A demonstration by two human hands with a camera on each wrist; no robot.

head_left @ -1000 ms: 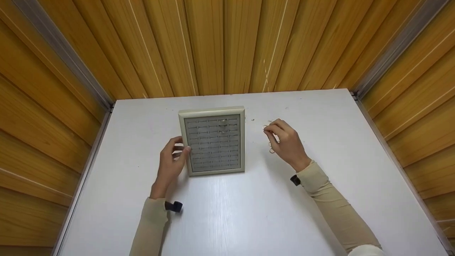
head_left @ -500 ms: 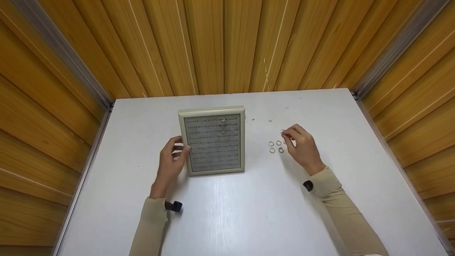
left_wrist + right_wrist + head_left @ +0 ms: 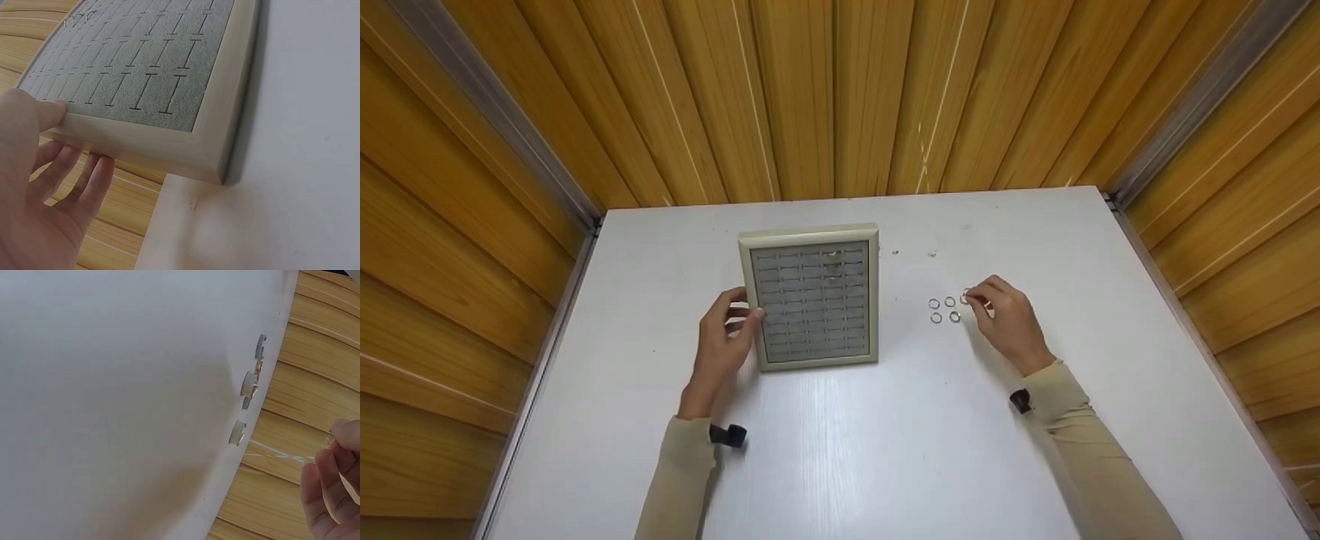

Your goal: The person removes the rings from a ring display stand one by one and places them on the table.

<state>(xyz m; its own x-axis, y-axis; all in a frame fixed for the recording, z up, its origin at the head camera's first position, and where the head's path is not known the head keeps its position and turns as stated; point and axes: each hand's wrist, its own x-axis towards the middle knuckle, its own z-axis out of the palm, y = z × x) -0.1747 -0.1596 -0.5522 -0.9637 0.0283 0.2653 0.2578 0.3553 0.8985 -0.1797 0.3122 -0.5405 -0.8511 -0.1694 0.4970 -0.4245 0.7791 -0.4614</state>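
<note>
My left hand grips the left edge of a framed ring display tray, its thumb over the front rim and its fingers behind. The tray stands tilted up, its grey slotted pad facing me. Several rings sit in slots near the pad's top right. Right of the tray, my right hand pinches a small ring between thumb and fingertips, above the table. Close by its fingertips, several loose rings lie in a small group; the hand partly covers that group's right side.
The white table carries all of this. Small shiny bits lie behind the loose rings, too small to identify. Wood-patterned panels wall the table at the back and on both sides.
My right hand has moved right and nearer to me with the pinched ring, uncovering loose rings that it hid before. My left hand and the display tray have stayed in place.
</note>
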